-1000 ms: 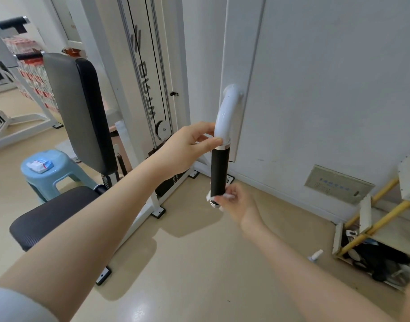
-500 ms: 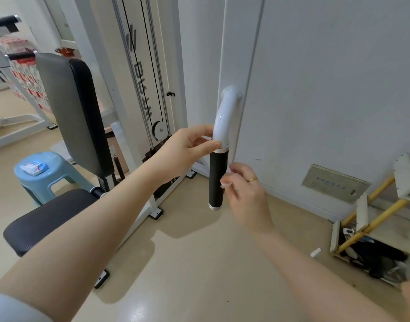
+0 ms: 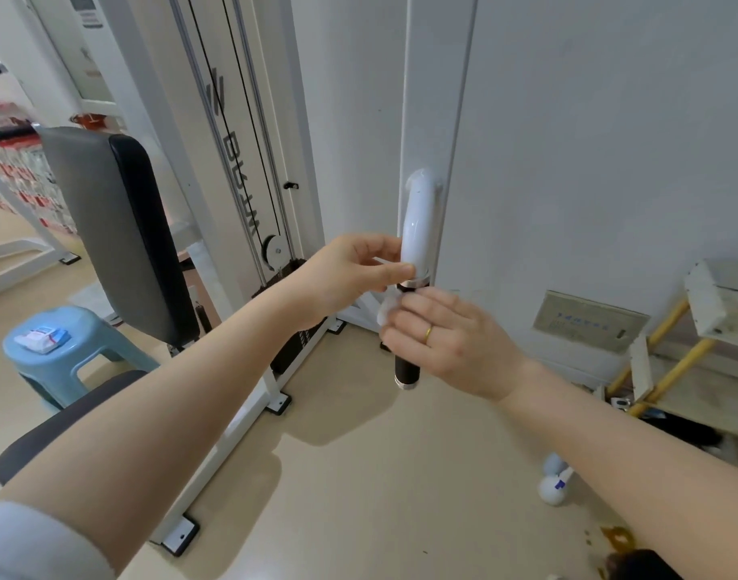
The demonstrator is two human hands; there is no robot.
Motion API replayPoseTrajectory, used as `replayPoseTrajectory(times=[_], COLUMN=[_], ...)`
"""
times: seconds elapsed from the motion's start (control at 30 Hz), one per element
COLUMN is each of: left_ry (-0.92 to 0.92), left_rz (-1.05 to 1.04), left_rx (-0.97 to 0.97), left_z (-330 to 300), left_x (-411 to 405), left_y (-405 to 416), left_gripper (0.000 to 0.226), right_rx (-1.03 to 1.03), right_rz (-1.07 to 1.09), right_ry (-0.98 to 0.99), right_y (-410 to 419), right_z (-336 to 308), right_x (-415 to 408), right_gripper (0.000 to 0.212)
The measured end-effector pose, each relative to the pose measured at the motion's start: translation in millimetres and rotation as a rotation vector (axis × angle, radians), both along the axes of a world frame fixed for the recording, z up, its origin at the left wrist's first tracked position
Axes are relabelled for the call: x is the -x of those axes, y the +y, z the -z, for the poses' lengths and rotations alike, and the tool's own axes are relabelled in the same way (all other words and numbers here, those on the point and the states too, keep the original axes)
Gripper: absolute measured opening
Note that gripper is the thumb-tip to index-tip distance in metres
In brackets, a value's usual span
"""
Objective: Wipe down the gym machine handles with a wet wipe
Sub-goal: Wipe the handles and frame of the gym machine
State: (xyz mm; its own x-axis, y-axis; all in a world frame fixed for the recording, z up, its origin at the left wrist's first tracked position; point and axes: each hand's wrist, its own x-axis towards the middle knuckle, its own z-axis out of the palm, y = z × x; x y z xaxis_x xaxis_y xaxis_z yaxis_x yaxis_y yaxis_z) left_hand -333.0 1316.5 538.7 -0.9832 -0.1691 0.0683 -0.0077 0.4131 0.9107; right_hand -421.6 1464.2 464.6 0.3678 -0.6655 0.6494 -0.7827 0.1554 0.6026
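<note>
A machine handle hangs down in the middle: a white curved tube [image 3: 419, 223] with a black grip [image 3: 406, 370] below a metal collar. My left hand [image 3: 350, 274] pinches the white tube just above the collar. My right hand [image 3: 446, 337] wraps the upper part of the black grip, pressing a crumpled white wet wipe [image 3: 387, 309] against it. Only the wipe's left edge shows past my fingers. The grip's lower end sticks out below my right hand.
A white cable machine frame [image 3: 250, 161] and a black padded seat back [image 3: 120, 228] stand to the left. A blue stool [image 3: 78, 357] carries a wipe packet [image 3: 43, 339]. White wall on the right, a yellow-and-white rack [image 3: 672, 357] at its foot, small white bottles [image 3: 553, 483] on the floor.
My right hand with the wipe slid up the black grip from its bottom end to just under the collar. My left hand kept its hold on the white tube.
</note>
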Motion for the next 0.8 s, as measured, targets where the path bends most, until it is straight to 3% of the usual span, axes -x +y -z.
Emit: replayPoseTrajectory(times=[0.07, 0.17, 0.33, 0.5, 0.67, 0.8], left_ry=[-0.012, -0.011, 0.01, 0.017, 0.04, 0.023], left_rz=[0.051, 0.109, 0.143, 0.163, 0.14, 0.098], left_rx=[0.001, 0.044, 0.087, 0.028, 0.056, 0.09], left_z=[-2, -6, -12, -8, -1, 5], left_x=[4, 10, 22, 24, 22, 21], left_y=[-2, -5, -4, -3, -6, -5], left_gripper=[0.018, 0.018, 0.055, 0.058, 0.051, 0.049], right_rx=[0.013, -0.152, -0.194, -0.267, -0.132, -0.265], right_rz=[0.1, 0.229, 0.338, 0.374, 0.391, 0.294], right_ry=[0.026, 0.129, 0.096, 0.134, 0.077, 0.094], right_y=[1, 9, 10, 18, 16, 29], right_z=[2, 22, 3, 23, -7, 25], right_x=[-2, -5, -8, -9, -2, 0], right_gripper=[0.008, 0.017, 0.02, 0.021, 0.021, 0.021])
